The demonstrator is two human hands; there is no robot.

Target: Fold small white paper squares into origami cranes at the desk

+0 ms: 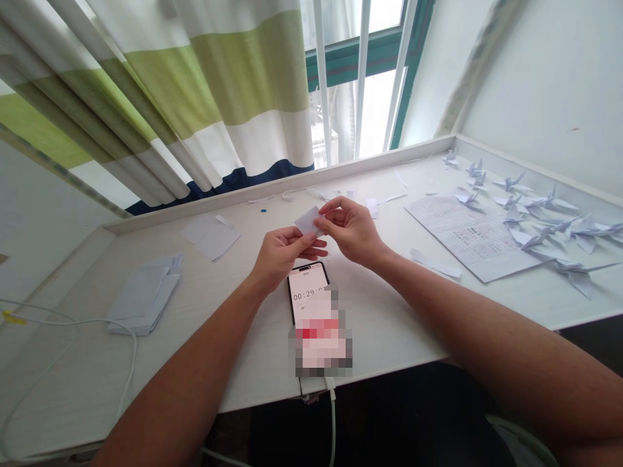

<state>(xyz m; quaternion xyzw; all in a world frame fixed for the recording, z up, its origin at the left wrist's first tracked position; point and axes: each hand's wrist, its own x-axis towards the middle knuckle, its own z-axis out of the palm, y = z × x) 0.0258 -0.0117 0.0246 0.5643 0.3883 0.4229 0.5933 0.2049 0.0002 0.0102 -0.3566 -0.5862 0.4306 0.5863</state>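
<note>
A small folded piece of white paper (pixel 307 222) is held up between my two hands, above the far end of a phone. My left hand (pixel 281 254) pinches its lower edge between thumb and fingers. At its right side, my right hand (pixel 351 227) grips the paper with thumb and index finger. The phone (pixel 315 285) lies on the white desk just below my hands, its screen showing a timer and its near part blurred out.
Several folded paper cranes (pixel 535 237) cover the desk's right side, beside a printed sheet (pixel 467 233). Folded papers (pixel 146 295) and loose sheets (pixel 211 235) lie at left, near a white cable (pixel 132 350). Paper strips (pixel 435 264) are scattered about. A raised rim (pixel 214 203) edges the desk (pixel 243 376).
</note>
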